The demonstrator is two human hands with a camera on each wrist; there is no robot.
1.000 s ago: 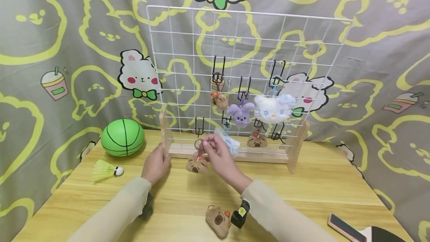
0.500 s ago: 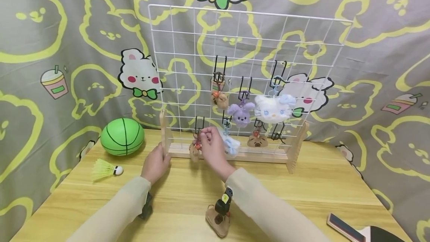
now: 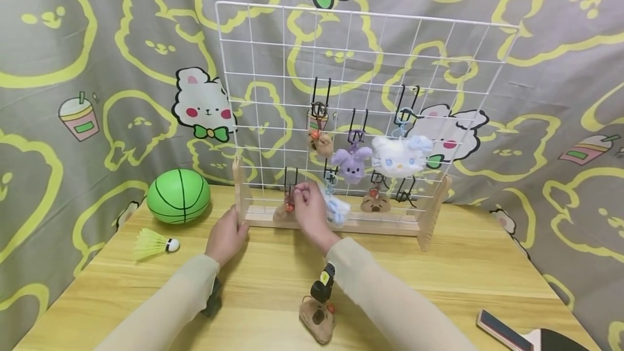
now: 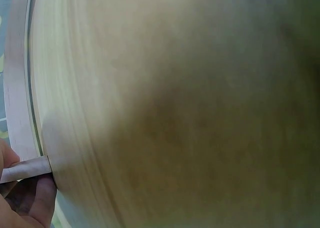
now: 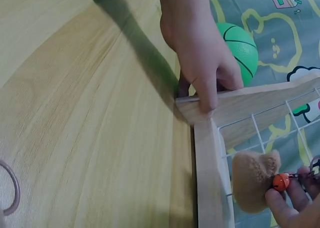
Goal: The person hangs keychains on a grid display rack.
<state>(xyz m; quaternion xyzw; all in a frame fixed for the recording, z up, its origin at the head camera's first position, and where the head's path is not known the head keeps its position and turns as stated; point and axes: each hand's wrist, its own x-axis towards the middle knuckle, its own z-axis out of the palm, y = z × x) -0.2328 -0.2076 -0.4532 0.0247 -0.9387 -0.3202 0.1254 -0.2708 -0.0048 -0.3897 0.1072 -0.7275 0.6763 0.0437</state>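
Observation:
At the lower left of a white wire grid rack (image 3: 347, 45), my right hand (image 3: 312, 210) pinches the ring end of a brown plush keychain (image 5: 250, 180) with an orange bell. The ring is at a black hook (image 3: 291, 176); my fingers hide whether it is over the prong. My left hand (image 3: 226, 237) grips the rack's left wooden end (image 4: 27, 169), thumb and fingers on either side. Other keychains hang on hooks: a brown plush (image 3: 320, 143), a purple bunny (image 3: 352, 163), a white cat (image 3: 401, 156), a white-and-blue plush (image 3: 337, 210) and another brown plush (image 3: 375, 203).
Another brown plush keychain (image 3: 318, 319) lies on the wooden table (image 3: 263, 297) near the front, below my right wrist. A green ball (image 3: 179, 196) and a yellow shuttlecock (image 3: 156, 244) sit at left. A paddle (image 3: 517, 335) lies at the front right. Patterned cloth hangs behind.
My right hand has moved up and forward with the brown plush keychain, from in front of the rack to the lower left hook. The left hand keeps its grip on the rack.

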